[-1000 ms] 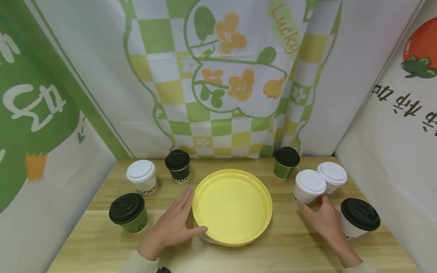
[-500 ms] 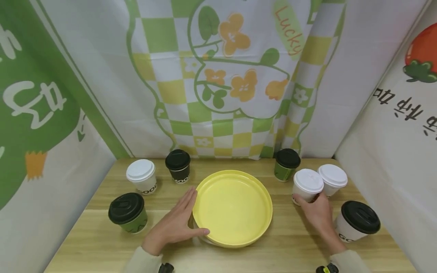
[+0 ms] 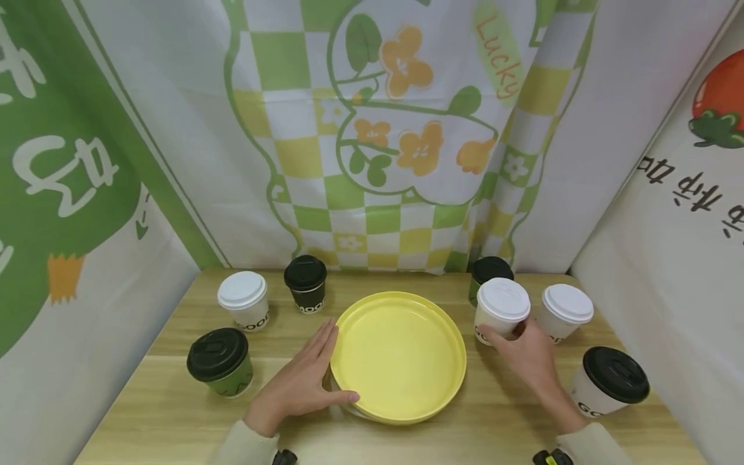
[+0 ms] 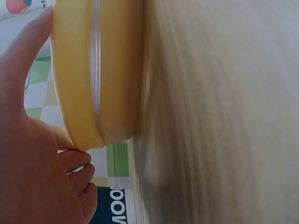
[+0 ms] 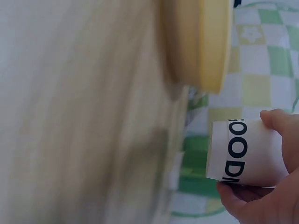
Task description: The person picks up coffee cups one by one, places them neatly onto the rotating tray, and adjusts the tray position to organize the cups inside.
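Note:
My left hand (image 3: pixel 302 382) rests against the left side of a round yellow tray (image 3: pixel 400 356). Its fingers lie straight along the rim, with the thumb at the front edge. In the left wrist view the tray's yellow side (image 4: pixel 74 74) stands over a second yellow layer (image 4: pixel 120 70), a pale band between them. My right hand (image 3: pixel 530 355) grips a white paper cup (image 3: pixel 503 302) with a white lid, to the right of the tray. In the right wrist view, thumb and fingers go round this cup (image 5: pixel 254 151), whose base is off the table.
A white-lidded cup (image 3: pixel 566 307) and a black-lidded white cup (image 3: pixel 613 381) stand at right. A green cup (image 3: pixel 489 270) is partly hidden behind the held one. At left stand a white cup (image 3: pixel 243 298), a black cup (image 3: pixel 306 283) and a green cup (image 3: pixel 221 360).
My right hand has lifted the white cup and carried it left, away from the other white-lidded cup, towards the tray. My left hand has stayed at the tray's rim.

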Demonstrator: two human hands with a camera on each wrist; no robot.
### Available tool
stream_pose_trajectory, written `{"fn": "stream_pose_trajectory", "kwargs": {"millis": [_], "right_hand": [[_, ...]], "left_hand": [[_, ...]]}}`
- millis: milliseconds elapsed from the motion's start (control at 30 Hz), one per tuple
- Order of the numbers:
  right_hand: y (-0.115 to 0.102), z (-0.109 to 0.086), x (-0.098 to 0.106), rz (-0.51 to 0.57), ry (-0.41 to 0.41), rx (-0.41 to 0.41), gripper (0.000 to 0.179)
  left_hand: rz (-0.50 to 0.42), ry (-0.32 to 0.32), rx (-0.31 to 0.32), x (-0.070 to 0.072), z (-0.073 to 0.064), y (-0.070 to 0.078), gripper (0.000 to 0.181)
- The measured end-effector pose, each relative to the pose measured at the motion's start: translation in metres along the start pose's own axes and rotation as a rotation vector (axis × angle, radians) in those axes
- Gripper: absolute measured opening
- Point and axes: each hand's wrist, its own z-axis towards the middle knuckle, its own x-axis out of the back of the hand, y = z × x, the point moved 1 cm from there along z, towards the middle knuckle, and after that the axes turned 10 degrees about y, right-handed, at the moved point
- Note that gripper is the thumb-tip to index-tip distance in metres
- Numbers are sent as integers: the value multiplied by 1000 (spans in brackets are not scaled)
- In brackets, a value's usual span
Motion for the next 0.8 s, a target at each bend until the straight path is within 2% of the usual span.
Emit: {"fn": "stream_pose_trajectory", "kwargs": {"millis": [233, 433, 567, 800], "right_hand": [[-37, 4, -5, 98, -100, 53, 74], [-71, 5, -18, 181, -192, 75, 77], [-92, -3, -31, 241, -233, 95, 75], [-120, -26, -60, 317, -277, 194, 70]], "left_hand": [[4, 7, -12, 0, 0, 2, 130], [27, 22, -23, -1, -1, 0, 129], [33, 20, -25, 0, -1, 0, 130], [42, 11, -12, 0, -1, 1, 129]]}}
